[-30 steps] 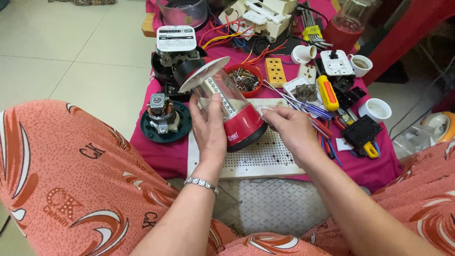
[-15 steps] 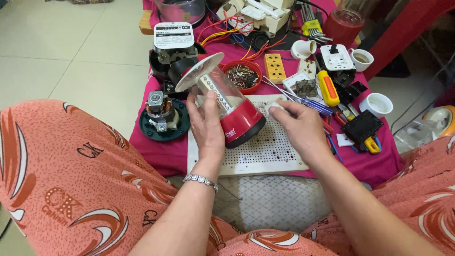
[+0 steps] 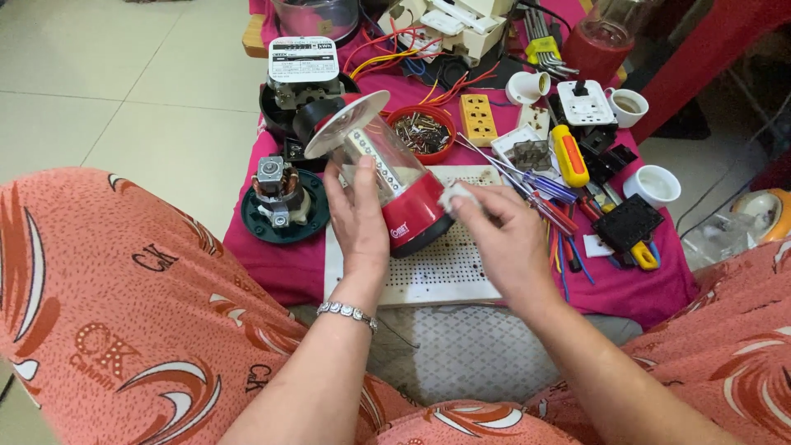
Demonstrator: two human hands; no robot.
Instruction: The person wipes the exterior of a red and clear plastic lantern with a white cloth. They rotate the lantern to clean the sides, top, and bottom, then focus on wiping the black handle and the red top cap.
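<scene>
left hand [image 3: 359, 216] fingers wrapped around the clear cylinder of a red-based lantern [image 3: 387, 177], clamped on it from the left side, thumb hidden behind. lantern sits tilted at centre frame, reflector top pointing upper left, red base lower right, held above a white perforated board [image 3: 445, 268]. silver bracelet [image 3: 348, 312] on the left wrist.

right hand [image 3: 504, 239] fingertips pinched together on a small white wad, cloth or tissue [image 3: 456, 198], pressed against the red base of the lantern on its right side. can't tell which material.

around that: board lies on a magenta cloth [image 3: 272, 255] over a low table, centre of frame. left of the lantern, a small motor on a dark green round base [image 3: 280, 204]. above it, upper centre-left, a black electric meter with a white faceplate [image 3: 303, 70]. just behind the lantern, a red round dish of screws and small metal parts [image 3: 422, 130]. right of that, a yellow socket plate [image 3: 479, 119].

right of the right hand: yellow-handled screwdriver [image 3: 569, 155], a bundle of thinner screwdrivers and pens [image 3: 535, 185], a black tool with yellow grip [image 3: 630, 229], white lamp holders [image 3: 657, 185] toward the right edge. white socket and breaker parts plus red and yellow wires [image 3: 387, 45] along the top.

orange patterned fabric over both knees [image 3: 107, 297] fills lower left and lower right. pale tiled floor [image 3: 124, 91] upper left.
</scene>
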